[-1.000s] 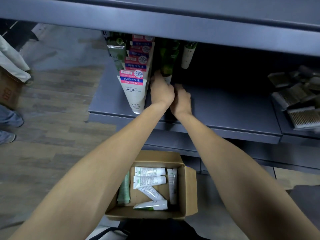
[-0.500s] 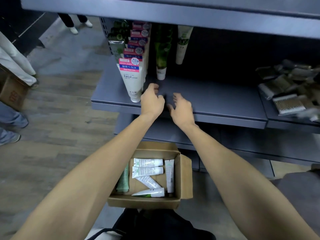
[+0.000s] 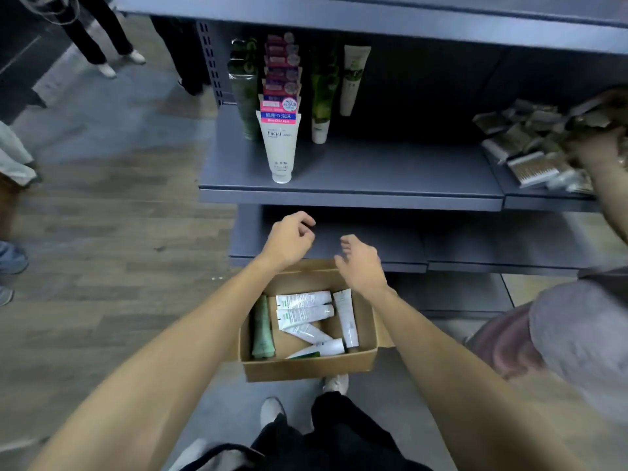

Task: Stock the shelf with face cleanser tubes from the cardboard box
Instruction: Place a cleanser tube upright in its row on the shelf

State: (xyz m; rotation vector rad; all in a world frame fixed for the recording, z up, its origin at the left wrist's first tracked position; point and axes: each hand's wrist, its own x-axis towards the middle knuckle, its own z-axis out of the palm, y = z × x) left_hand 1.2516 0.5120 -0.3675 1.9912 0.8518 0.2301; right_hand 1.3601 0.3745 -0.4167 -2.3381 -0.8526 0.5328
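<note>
An open cardboard box (image 3: 306, 367) sits on the floor below the shelf (image 3: 356, 192). Inside lie several white cleanser tubes (image 3: 303, 300) and one green tube (image 3: 262, 329). On the shelf stand rows of tubes: a white and pink "Facial" tube (image 3: 279, 144) in front, a green tube (image 3: 321, 96) and a white one (image 3: 353, 78) beside it. My left hand (image 3: 289, 241) and my right hand (image 3: 360, 263) hover above the box's far edge, fingers loosely curled, holding nothing.
Packs of cotton swabs (image 3: 533, 164) lie on the shelf at the right, where another person's arm (image 3: 608, 175) reaches. Other people's legs (image 3: 98, 39) and shoes (image 3: 12, 260) stand on the wooden floor to the left. A lower shelf (image 3: 424, 256) juts out behind the box.
Both my hands have drawn back from the shelf and come down to just above the box. They left the green tube standing on the shelf.
</note>
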